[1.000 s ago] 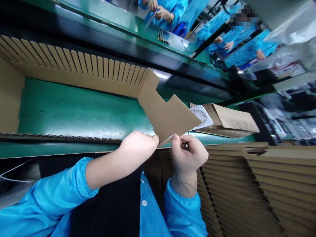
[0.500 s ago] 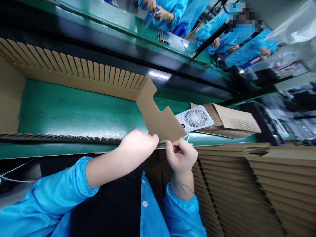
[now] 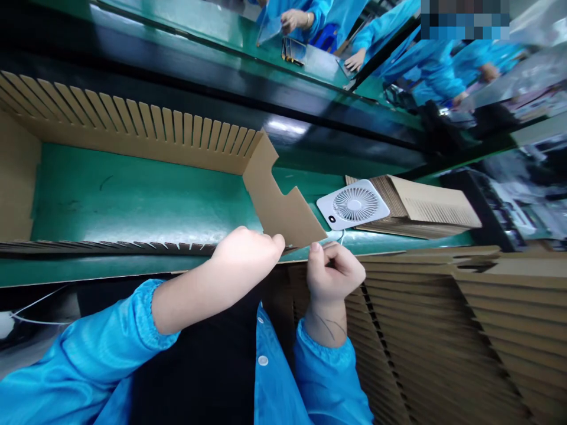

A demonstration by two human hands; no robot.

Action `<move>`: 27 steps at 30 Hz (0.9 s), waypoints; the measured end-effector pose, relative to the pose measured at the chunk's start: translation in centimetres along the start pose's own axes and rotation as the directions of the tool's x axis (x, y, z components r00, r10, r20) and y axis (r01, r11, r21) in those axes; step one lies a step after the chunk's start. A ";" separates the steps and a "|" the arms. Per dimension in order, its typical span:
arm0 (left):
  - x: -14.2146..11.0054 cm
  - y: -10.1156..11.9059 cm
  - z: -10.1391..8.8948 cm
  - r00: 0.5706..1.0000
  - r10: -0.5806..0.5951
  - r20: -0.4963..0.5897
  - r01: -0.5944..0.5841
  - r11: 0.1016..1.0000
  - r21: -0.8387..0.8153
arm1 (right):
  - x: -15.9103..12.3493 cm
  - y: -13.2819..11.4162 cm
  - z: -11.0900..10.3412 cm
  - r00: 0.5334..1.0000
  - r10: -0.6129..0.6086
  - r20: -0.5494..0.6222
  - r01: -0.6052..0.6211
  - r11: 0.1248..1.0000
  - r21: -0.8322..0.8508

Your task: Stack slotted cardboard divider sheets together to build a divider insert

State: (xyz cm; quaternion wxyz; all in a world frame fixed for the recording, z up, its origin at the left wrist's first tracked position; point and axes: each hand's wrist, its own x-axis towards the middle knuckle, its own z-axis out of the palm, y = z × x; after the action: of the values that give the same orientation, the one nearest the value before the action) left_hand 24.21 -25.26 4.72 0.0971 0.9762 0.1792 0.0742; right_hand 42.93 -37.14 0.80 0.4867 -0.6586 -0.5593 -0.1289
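- The left hand [image 3: 241,260] is holding the near right corner of a long, tan cardboard frame with slotted sides [image 3: 177,151], its fingers closing round the edge and its thumb lying along the top.
- The right hand [image 3: 334,271] is curling narrow, thumb near the bent forefinger, beside the near edge of the frame's notched tan end flap [image 3: 283,218]; whether it is pinching that edge, I cannot tell.
- The cardboard frame is standing on the glossy green counter [image 3: 133,189], its 2 long walls running off to the left and its end flap slanting between them on the right.
- A white rectangular fan with a round grille [image 3: 354,203] is lying just right of the flap, its far end overlapping a stack of folded tan cardboard [image 3: 436,203] in view.
- Larger layers of brown cardboard [image 3: 407,330] are filling the lower right.
- Across the way, a blue-sleeved co-worker's hand [image 3: 291,20] is hovering above a second green work surface [image 3: 199,29].
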 end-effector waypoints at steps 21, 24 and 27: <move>0.2 1.5 1.5 1.000 -0.015 -0.008 0.015 1.000 0.014 | 0.2 1.4 -0.7 0.969 0.036 0.244 -0.052 0.997 0.061; -1.8 2.6 0.4 0.989 0.049 -0.138 -0.046 0.999 0.027 | 0.5 3.7 0.7 0.952 0.237 0.195 -0.278 0.935 0.222; -6.2 1.3 -2.9 0.903 0.174 -0.393 -0.189 0.982 0.000 | 0.7 6.0 3.6 0.845 0.437 0.309 -0.530 0.761 0.374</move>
State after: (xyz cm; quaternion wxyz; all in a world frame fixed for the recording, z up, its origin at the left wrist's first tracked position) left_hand 18.39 -28.29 7.11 0.0706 0.9520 0.1018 0.2800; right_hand 46.98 -33.29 -3.45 0.5811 -0.6609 -0.4302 0.2013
